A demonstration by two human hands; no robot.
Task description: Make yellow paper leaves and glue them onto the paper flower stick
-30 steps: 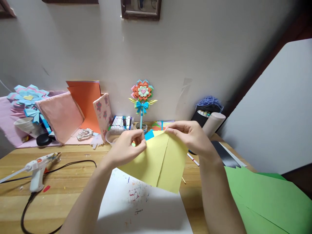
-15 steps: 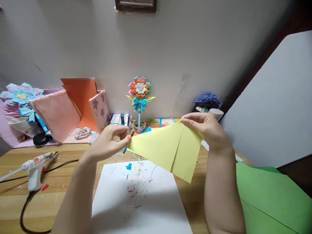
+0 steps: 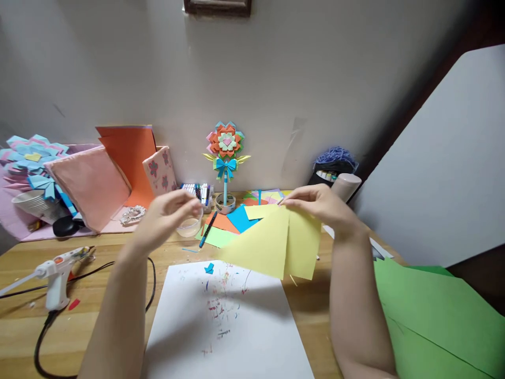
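Observation:
A sheet of yellow paper [image 3: 262, 245], folded and with a slit or flap edge down its right part, hangs from my right hand [image 3: 315, 205], whose thumb and fingers pinch its top edge. Its left end is blurred. My left hand [image 3: 169, 216] is off the paper, to its left, in front of a clear round cup [image 3: 189, 226]; thumb and fingers are apart with nothing between them. Below lies a white sheet [image 3: 221, 326] with coloured marks and a small blue scrap [image 3: 209, 268].
A glue gun [image 3: 59, 279] and its cable lie at left. Green sheets [image 3: 442, 316] are at right. Behind stand a paper flower [image 3: 226, 142] in a tape roll, markers [image 3: 201, 193] and a pink box [image 3: 89, 184]. A dark pen [image 3: 208, 229] lies near coloured scraps.
My left hand has let go of the yellow paper and moved left. The paper's left end has dropped, uncovering the cup, pen and coloured scraps behind it. My right hand has shifted slightly left.

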